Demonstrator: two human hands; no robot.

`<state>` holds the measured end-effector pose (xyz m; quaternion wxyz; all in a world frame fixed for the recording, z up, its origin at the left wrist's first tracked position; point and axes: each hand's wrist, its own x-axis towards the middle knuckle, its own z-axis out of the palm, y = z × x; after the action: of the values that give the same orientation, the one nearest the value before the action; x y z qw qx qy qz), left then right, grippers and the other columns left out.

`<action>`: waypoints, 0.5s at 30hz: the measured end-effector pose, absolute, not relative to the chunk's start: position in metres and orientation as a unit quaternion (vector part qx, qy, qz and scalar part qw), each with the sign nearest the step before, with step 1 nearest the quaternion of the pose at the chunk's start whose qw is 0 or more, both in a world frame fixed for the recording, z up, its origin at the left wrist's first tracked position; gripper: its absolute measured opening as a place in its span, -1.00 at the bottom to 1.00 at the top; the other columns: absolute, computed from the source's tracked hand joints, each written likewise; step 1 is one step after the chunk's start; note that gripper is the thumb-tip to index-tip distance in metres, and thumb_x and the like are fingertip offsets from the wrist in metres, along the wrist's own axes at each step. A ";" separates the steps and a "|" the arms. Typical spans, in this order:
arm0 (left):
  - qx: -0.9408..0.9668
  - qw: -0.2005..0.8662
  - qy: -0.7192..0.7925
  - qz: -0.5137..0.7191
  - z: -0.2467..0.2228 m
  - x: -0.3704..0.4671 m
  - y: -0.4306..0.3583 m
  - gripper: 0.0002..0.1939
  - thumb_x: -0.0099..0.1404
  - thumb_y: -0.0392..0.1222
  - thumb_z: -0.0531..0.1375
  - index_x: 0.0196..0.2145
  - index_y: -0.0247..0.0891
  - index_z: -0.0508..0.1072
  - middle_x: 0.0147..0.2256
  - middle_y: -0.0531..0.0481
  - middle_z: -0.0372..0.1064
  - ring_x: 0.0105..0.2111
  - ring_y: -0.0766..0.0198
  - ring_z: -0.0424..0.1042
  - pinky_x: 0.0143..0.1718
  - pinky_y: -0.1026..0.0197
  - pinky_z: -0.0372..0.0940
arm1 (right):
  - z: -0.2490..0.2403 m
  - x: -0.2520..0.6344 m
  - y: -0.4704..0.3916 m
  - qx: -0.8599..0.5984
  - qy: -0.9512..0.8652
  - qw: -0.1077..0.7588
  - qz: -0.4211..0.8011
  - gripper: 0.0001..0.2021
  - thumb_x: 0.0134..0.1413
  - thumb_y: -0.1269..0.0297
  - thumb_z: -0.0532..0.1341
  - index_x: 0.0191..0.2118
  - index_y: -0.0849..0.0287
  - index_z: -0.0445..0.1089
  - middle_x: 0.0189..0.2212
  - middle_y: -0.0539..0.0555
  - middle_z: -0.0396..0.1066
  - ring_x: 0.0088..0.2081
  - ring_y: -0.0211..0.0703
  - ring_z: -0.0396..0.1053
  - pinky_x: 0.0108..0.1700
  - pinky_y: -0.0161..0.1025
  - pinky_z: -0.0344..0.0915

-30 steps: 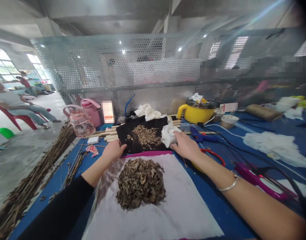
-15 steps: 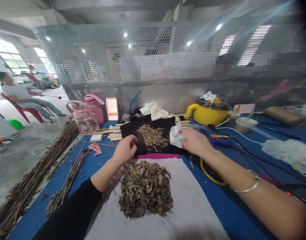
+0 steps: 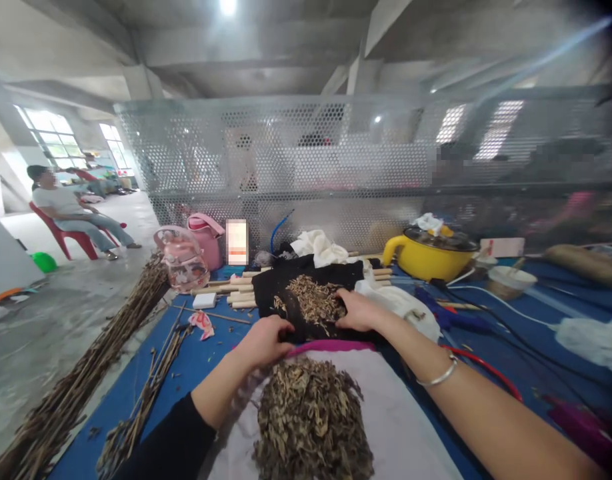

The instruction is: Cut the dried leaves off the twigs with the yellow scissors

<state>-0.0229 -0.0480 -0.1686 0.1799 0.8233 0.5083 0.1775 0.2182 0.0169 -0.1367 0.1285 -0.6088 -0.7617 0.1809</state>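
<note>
My left hand [image 3: 267, 341] rests by the near left edge of a black cloth [image 3: 267, 293]. Its fingers are curved, with a gap between thumb and forefinger and nothing visible in it. On that cloth lies a loose heap of small, light-brown dried pieces [image 3: 312, 298]. At the heap's right side is my right hand [image 3: 362, 311], thumb and fingers apart and touching the edge of the pieces. Closer to me, a big clump of dark dried leaves [image 3: 313, 420] sits on a pale cloth [image 3: 401, 413] with a magenta edge. A crumpled white cloth [image 3: 403, 303] lies beyond my right forearm.
Bundles of dry stalks [image 3: 101, 353] lie on the left. Pink bottles [image 3: 182, 257] stand near wooden rods [image 3: 243, 293]. A yellow pot [image 3: 431, 253], a blue tool [image 3: 453, 313] and cables are to the right. Behind is a perforated screen [image 3: 286, 167]; a seated person [image 3: 66, 210] is far left.
My right hand has let go of the white cloth, which now lies to the right, and has moved left to the heap of dried pieces. The camera view has tilted up.
</note>
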 end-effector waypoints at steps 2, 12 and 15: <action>0.826 0.191 0.503 0.169 -0.170 -0.024 -0.046 -0.65 -0.01 -0.14 0.22 -0.21 -0.23 0.48 -0.37 -0.04 0.39 -0.37 0.23 0.37 -0.35 0.29 0.24 | -0.139 0.221 0.019 -0.622 -0.754 0.114 0.180 -0.51 -0.50 0.36 0.40 -0.25 0.25 0.37 -0.32 0.18 0.41 -0.30 0.01 0.39 -0.32 -0.19 0.29; 0.808 0.146 0.538 0.189 -0.176 -0.016 -0.049 -0.80 0.17 -0.16 0.10 -0.34 -0.21 0.51 -0.33 -0.07 0.42 -0.31 0.22 0.38 -0.26 0.26 0.23 | -0.126 0.198 0.024 -0.580 -0.771 0.168 0.204 -0.80 0.00 0.27 0.15 -0.23 0.24 0.30 -0.45 0.01 0.37 -0.53 -0.34 0.28 -0.53 -0.41 0.19; 0.800 0.138 0.553 0.188 -0.173 -0.014 -0.048 -0.76 0.19 -0.15 0.06 -0.34 -0.23 0.51 -0.32 -0.09 0.43 -0.29 0.20 0.39 -0.24 0.24 0.23 | -0.124 0.204 0.000 -0.523 -0.815 0.130 0.214 -0.93 -0.12 0.32 0.20 -0.46 0.22 0.35 -0.55 -0.03 0.34 -0.52 -0.33 0.25 -0.48 -0.40 0.14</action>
<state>-0.0145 -0.0479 -0.1731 0.1381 0.7998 0.5529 0.1882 0.2038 -0.0002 -0.1241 0.1295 -0.5229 -0.8150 0.2135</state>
